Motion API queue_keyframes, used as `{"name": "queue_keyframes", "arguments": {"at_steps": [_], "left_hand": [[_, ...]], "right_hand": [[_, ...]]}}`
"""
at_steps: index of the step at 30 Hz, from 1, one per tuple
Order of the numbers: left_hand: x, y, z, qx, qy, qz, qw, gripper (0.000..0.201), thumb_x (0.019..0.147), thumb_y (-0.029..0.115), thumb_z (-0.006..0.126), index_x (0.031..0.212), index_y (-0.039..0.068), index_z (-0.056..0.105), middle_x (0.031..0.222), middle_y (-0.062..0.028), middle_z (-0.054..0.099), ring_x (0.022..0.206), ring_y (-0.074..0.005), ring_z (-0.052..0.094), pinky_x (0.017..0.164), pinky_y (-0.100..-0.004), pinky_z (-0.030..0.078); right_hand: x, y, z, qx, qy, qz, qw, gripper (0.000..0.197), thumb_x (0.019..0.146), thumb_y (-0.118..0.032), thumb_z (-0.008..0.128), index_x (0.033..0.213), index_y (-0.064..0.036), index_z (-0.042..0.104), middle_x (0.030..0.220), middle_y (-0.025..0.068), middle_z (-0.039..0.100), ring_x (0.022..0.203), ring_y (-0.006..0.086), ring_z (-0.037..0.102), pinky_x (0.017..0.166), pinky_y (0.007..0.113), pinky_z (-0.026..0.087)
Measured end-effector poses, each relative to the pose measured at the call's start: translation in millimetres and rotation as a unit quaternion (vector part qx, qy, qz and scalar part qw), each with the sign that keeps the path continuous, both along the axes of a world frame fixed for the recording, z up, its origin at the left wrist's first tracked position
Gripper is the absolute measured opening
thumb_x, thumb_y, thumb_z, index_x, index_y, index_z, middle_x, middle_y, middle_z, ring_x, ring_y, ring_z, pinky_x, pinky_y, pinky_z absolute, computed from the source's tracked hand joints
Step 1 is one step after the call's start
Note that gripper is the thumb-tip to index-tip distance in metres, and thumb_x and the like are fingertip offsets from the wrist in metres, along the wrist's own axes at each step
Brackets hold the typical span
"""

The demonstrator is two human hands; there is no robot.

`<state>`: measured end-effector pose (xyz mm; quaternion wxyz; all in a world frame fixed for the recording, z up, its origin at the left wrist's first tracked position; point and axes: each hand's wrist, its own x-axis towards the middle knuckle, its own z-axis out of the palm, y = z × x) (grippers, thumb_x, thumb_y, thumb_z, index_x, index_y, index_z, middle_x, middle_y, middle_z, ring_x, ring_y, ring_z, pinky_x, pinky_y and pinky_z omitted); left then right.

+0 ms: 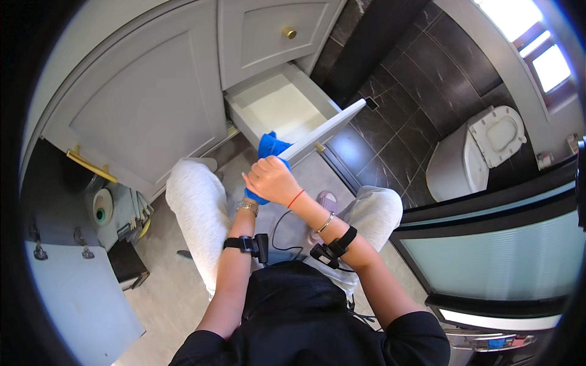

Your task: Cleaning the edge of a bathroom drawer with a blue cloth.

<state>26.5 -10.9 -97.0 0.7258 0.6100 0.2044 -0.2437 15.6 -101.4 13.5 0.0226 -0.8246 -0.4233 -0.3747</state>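
From the head view, my right hand point(274, 181) has its fingers curled and clamped on a blue cloth point(274, 144) near the watch point(248, 207) on my left wrist. The blue wraps my left hand point(266, 152), so I cannot tell whether those fingers are apart or together, or whether it is really a glove. It sits right at the near corner of the pulled-out drawer point(326, 135).

Tugging hard there could snag the blue on the watch or knock my knuckles against that corner. The black cable point(287, 248) hanging between my forearms could catch on my knee if my arms swing wide. A bump from my leg might also shove the drawer inward.

The drawer shows its white bottom. The open cupboard on my left holds a round white thing point(103, 206) beside grey-handled bits; the wire rack point(470, 337) at lower right carries something blue and something pink.
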Motion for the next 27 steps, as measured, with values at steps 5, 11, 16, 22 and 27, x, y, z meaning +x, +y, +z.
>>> {"name": "queue_keyframes", "arguments": {"at_steps": [5,11,16,22,27], "left_hand": [[1.1,11.3,-10.7,0.004,-0.010,0.001,1.000,0.067,0.096,0.059,0.030,0.138,0.009,0.047,0.122,-0.0122,0.061,0.101,-0.0167,0.061,0.081,-0.0334,0.050],[-4.3,8.6,2.9,0.015,0.002,-0.028,1.000,0.073,0.090,0.070,0.031,0.140,0.018,0.043,0.127,-0.0032,0.057,0.106,-0.0213,0.056,0.091,-0.0457,0.040],[-0.2,-0.4,-4.3,0.012,0.004,-0.053,0.999,0.077,0.089,0.072,0.028,0.143,0.019,0.038,0.138,-0.0050,0.050,0.122,-0.0253,0.049,0.096,-0.0520,0.036],[1.0,2.5,-14.9,0.072,0.029,0.000,0.997,0.081,0.088,0.075,0.021,0.147,0.021,0.032,0.134,-0.0073,0.054,0.118,-0.0252,0.054,0.092,-0.0507,0.043],[-1.3,1.2,6.5,0.037,0.008,-0.039,0.999,0.082,0.089,0.073,0.021,0.147,0.017,0.033,0.141,-0.0112,0.047,0.125,-0.0286,0.049,0.094,-0.0499,0.043]], "right_hand": [[-15.1,-26.8,-38.1,-0.010,0.030,0.105,0.994,0.021,0.082,-0.028,0.062,0.066,-0.0149,0.065,0.067,0.0014,0.059,0.072,0.0171,0.057,0.071,0.030,0.041],[-2.5,-104.9,-129.0,0.062,0.473,-0.372,0.796,0.050,0.094,-0.047,0.045,0.079,-0.0077,0.070,0.079,0.0132,0.069,0.085,0.0307,0.066,0.076,0.047,0.050],[36.4,-157.0,-124.3,0.813,0.557,-0.134,0.106,0.067,0.091,-0.061,0.040,0.113,0.0003,0.058,0.114,0.0199,0.062,0.104,0.0351,0.060,0.088,0.052,0.048],[12.5,-115.2,16.5,0.857,0.364,0.063,0.359,0.028,0.092,-0.031,0.058,0.103,-0.0053,0.056,0.093,0.0080,0.063,0.086,0.0206,0.062,0.080,0.039,0.052],[-6.8,-39.0,29.9,0.491,0.292,-0.104,0.814,0.030,0.089,-0.021,0.065,0.103,0.0043,0.055,0.103,0.0174,0.057,0.100,0.0350,0.052,0.092,0.041,0.039]]}}
